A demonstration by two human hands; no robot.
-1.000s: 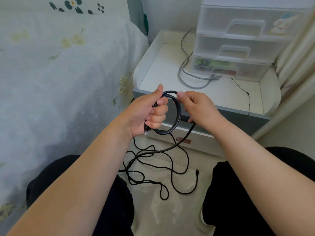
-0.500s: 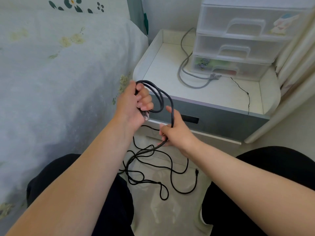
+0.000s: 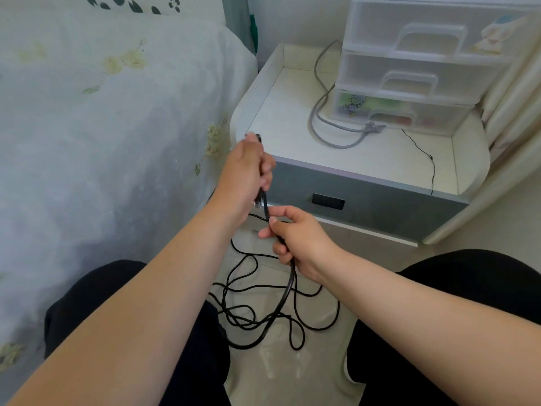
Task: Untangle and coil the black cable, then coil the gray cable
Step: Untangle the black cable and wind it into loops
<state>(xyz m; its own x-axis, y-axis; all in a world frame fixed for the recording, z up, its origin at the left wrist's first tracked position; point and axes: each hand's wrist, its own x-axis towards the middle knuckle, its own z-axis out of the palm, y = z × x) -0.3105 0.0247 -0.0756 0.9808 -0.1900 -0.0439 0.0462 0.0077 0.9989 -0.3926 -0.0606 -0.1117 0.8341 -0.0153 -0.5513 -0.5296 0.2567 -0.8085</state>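
Head camera, looking down at a seated person's bare forearms and dark-trousered knees. The left hand is raised beside the front left corner of a bedside table, its fingers curled round several strands of a black cable; a bit of cable shows above the fist and a plug end sticks out below it. Just below and to the right, the right hand pinches the same cable between thumb and curled fingers. A short stretch of cable runs taut between the two hands.

From the right hand the cable drops to the pale floor between the knees, where the rest lies in a loose tangle of overlapping loops.

A gray cable lies uncoiled on the white tabletop, well apart from both hands, curving in a wide loop with its plug just in front of a clear plastic drawer unit that stands at the back of the table. A thin black wire trails over the table's front right edge. A bed with a pale floral cover fills the left side.
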